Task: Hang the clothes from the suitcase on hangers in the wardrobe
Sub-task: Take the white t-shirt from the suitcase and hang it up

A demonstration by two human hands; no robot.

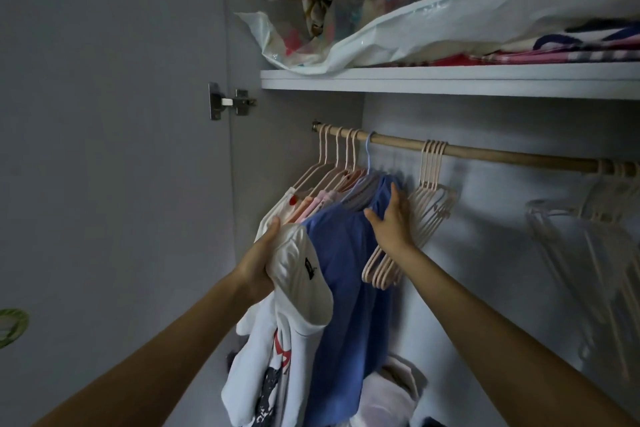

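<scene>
Inside the wardrobe a wooden rail (485, 151) carries several hung garments at its left end. A blue shirt (343, 281) hangs on a blue hanger (368, 156). Beside it, to the left, is a white printed shirt (298, 295), with pale pink garments behind. My left hand (263, 260) grips the white shirt at its shoulder. The straight fingers of my right hand (391, 218) press against the right side of the blue shirt's shoulder. A bunch of empty pink hangers (431, 204) hangs just right of that hand.
A white shelf (450, 80) above the rail holds plastic-wrapped bedding (450, 17). More hangers (606, 218), clear and pink, hang at the rail's right end. The open door and its hinge (228, 101) stand on the left. Folded clothes (391, 392) lie on the wardrobe floor.
</scene>
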